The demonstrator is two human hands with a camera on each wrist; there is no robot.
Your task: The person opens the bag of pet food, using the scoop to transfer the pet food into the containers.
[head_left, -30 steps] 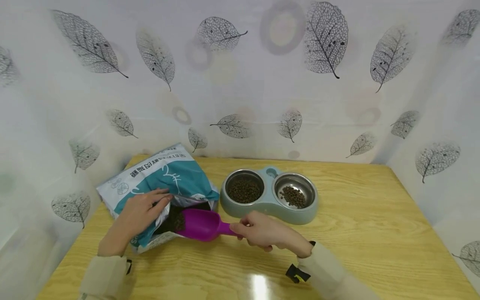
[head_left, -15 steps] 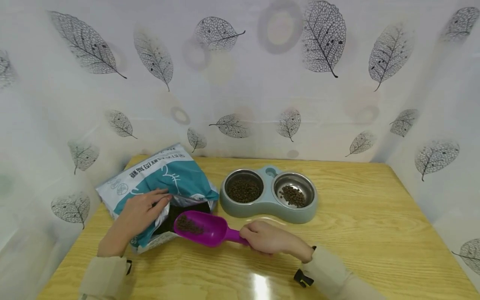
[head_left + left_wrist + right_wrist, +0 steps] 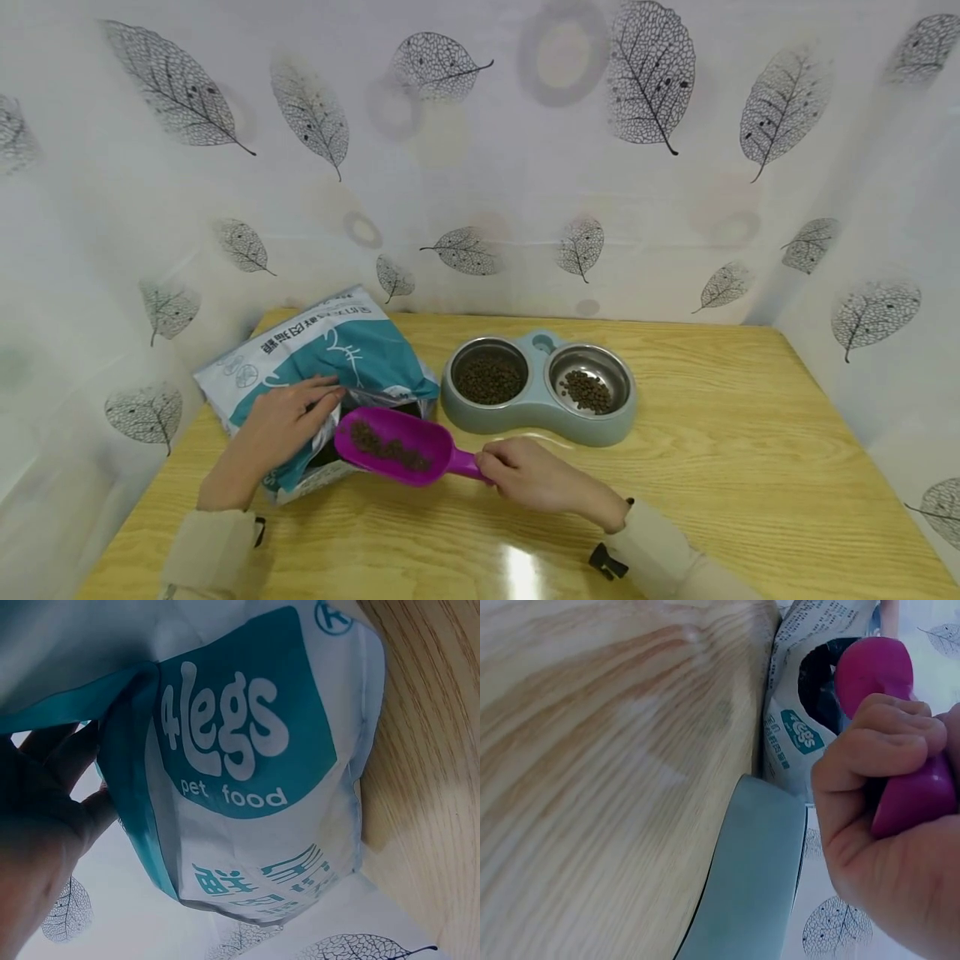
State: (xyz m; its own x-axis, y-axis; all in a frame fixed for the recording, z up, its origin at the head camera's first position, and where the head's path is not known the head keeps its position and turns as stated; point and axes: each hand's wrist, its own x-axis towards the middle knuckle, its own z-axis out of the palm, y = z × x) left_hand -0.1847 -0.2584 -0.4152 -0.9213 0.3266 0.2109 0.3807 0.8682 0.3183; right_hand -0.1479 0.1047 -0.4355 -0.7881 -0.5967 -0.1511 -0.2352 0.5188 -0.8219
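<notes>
In the head view a white and teal pet food bag [image 3: 375, 350] lies on its side, its mouth facing right. My left hand [image 3: 281, 425] grips the upper edge of that mouth; in the left wrist view some fingertips are hidden behind the folded bag edge [image 3: 127, 757]. My right hand [image 3: 536, 475] holds the handle of a magenta scoop [image 3: 438, 433], fingers curled round it in the right wrist view too. Brown kibble [image 3: 390, 448] lies along the scoop's trough. The scoop's front end is above the bag's mouth and covers part of it.
A blue-grey double pet bowl [image 3: 534, 408] stands right of the bag. Kibble covers the bottom of its left steel bowl [image 3: 491, 400]; a smaller heap lies in the right one [image 3: 588, 390]. Leaf-patterned cloth [image 3: 510, 192] hangs behind and beside the wooden table [image 3: 720, 433].
The scoop has come out of the bag with kibble in it, moved slightly right, then risen a little back over the mouth. The kibble has spread along the trough. My left hand has stayed put.
</notes>
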